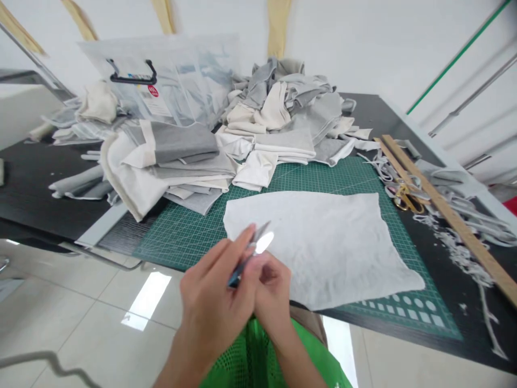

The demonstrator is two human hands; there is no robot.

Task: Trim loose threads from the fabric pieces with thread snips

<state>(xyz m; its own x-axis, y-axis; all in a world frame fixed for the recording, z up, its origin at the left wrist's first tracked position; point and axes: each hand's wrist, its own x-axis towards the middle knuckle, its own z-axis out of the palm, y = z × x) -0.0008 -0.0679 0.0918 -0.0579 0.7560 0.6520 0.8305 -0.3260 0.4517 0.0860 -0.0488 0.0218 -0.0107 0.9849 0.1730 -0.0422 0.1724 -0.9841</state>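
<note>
The left hand (218, 283) is clamped on a slim, pointed metal tool with a blue end (260, 231); the right hand (275, 280) curls against it, its own grip unclear. The step seems to be adjusting the tool; a move from here calls for fingers clear of its point. Beyond, a flat white cloth (331, 242) covers part of a green gridded cutting mat (181, 229).

My fingers (236, 246) hide much of the small metal-bladed, blue-ended tool (259, 234). I can't read the tiny print on the white rectangular label (156, 106); the long tan wooden ruler (448, 215) is cut off at right.
</note>
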